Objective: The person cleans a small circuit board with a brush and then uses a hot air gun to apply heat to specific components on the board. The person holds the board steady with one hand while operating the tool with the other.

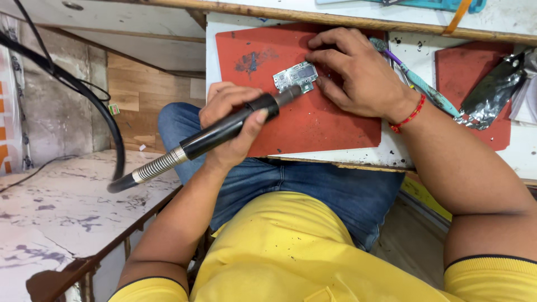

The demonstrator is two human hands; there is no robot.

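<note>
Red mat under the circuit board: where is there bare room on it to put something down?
On the red mat, the near strip below the circuit board is bare, and so is the left part beside the dark stain. Around the board it is crowded by the left hand, its black tool, and the right hand.
</note>
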